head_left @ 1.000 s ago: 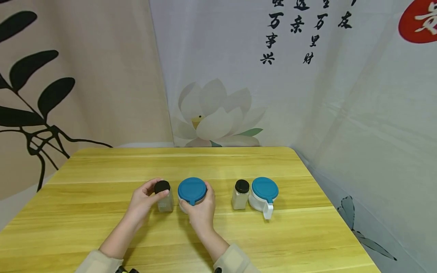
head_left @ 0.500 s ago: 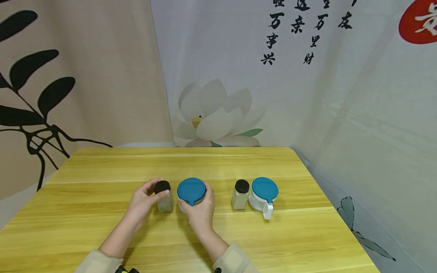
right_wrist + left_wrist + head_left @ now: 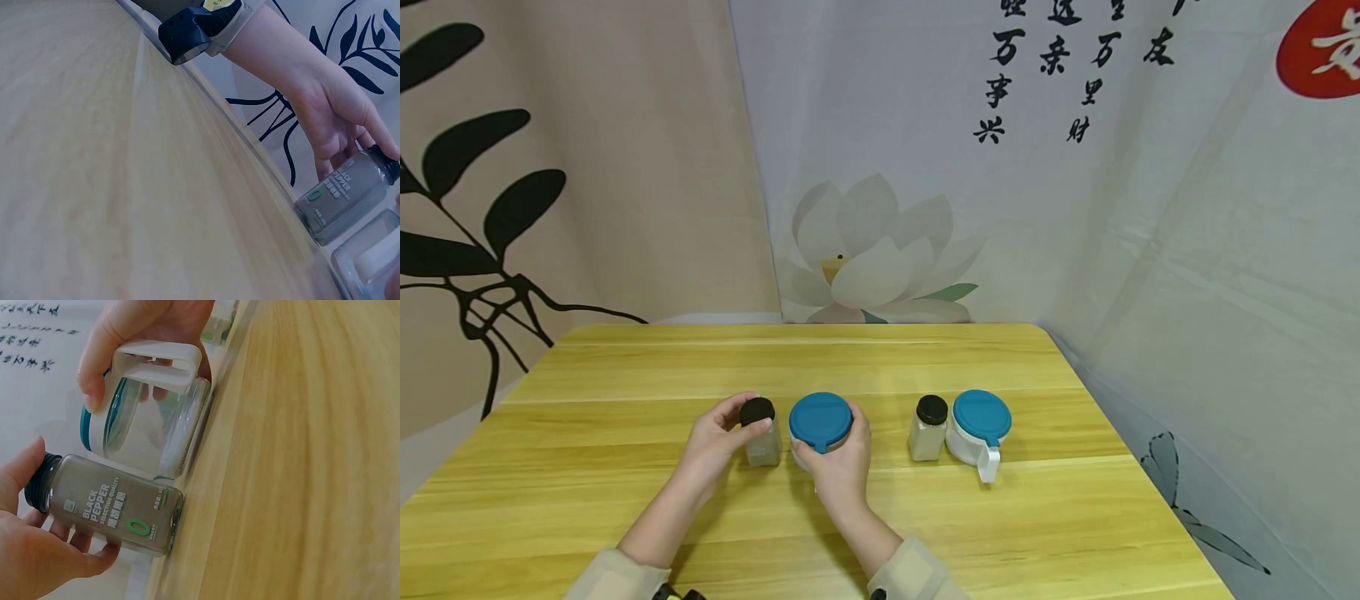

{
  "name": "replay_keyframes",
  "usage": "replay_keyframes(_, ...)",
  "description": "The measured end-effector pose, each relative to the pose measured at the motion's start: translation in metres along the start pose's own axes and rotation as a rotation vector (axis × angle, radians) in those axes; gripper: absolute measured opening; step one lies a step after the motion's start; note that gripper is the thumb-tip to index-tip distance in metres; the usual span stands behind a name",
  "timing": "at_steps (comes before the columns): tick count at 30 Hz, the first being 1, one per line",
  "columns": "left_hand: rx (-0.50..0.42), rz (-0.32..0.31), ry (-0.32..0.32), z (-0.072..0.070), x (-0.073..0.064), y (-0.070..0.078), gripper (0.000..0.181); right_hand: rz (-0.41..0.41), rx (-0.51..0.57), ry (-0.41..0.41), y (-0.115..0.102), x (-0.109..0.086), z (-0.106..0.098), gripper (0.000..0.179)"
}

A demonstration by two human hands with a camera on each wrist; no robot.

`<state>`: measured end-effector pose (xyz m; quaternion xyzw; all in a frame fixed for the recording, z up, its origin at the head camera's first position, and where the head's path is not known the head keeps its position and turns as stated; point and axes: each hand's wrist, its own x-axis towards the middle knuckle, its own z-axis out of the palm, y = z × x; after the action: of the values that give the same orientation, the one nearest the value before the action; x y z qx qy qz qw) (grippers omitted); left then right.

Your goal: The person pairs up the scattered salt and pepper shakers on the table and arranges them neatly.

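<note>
My left hand (image 3: 718, 437) grips a black pepper bottle (image 3: 115, 506) around its neck and upper side. The bottle is squarish glass with a black screw cap, grey-brown powder inside and a printed label. To its right, my right hand (image 3: 846, 471) holds a clear seasoning jar (image 3: 140, 428) with a blue lid (image 3: 822, 419) and a white handle. Its thumb lies at the near side of the lid and its fingers wrap the far right side. Both containers stand upright, close beside each other on the table. In the right wrist view the jar is partly cut off.
A second black-capped bottle (image 3: 928, 437) with pale contents stands to the right. Beside it is another blue-lidded jar (image 3: 977, 421), its white handle (image 3: 988, 463) pointing toward me. The wooden table (image 3: 1037, 533) ends at a printed curtain (image 3: 880, 108) behind.
My right hand and the jar have shifted very slightly left, toward the pepper bottle. My left hand and the other containers stay where they were.
</note>
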<state>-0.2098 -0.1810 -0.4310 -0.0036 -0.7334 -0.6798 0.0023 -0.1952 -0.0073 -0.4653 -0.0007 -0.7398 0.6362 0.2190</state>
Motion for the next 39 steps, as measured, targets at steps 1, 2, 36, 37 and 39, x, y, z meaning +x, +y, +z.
replay_keyframes(1, -0.001, 0.001, 0.001, 0.0001, -0.0001, 0.0001, 0.062, 0.001, 0.001, -0.002, 0.0001, -0.0001, 0.0000, 0.087)
replay_keyframes(2, -0.003, 0.001, 0.002, 0.0003, -0.0001, 0.0001, 0.061, 0.002, 0.003, -0.003, 0.0002, -0.0002, -0.0001, 0.086)
replay_keyframes(36, 0.027, 0.017, -0.011, -0.0003, 0.0013, -0.0038, 0.061, 0.030, 0.000, -0.017, 0.0031, 0.0000, 0.0014, 0.087)
replay_keyframes(37, 0.033, 0.020, -0.015, -0.0005, 0.0013, -0.0041, 0.061, 0.032, -0.003, -0.019, 0.0033, -0.0001, 0.0012, 0.087)
replay_keyframes(39, 0.038, 0.021, -0.018, -0.0007, 0.0015, -0.0040, 0.061, 0.033, -0.009, -0.024, 0.0036, -0.0002, 0.0009, 0.087)
